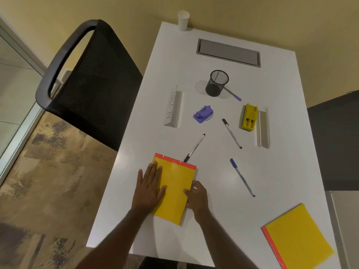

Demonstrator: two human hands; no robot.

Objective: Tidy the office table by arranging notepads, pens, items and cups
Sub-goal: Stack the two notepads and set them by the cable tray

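Note:
A yellow notepad with a red top strip (175,188) lies near the front left of the white table (213,220). My left hand (148,188) rests flat on its left edge, fingers spread. My right hand (196,198) grips its right edge, thumb on the cover. A second yellow notepad (297,237) lies at the front right corner. Two black-capped pens (194,147) (232,133) and a blue pen (242,177) lie loose mid-table. Another blue pen (233,94) lies beside the black mesh pen holder (217,83). A white paper cup (183,20) stands at the far edge.
A purple hole punch (203,114), a yellow board eraser (249,120), a "CHECK-IN" name stand (173,108) and a second plain stand (263,129) sit mid-table. A grey cable hatch (228,52) is set in the far end. A black mesh chair (91,82) stands left of the table.

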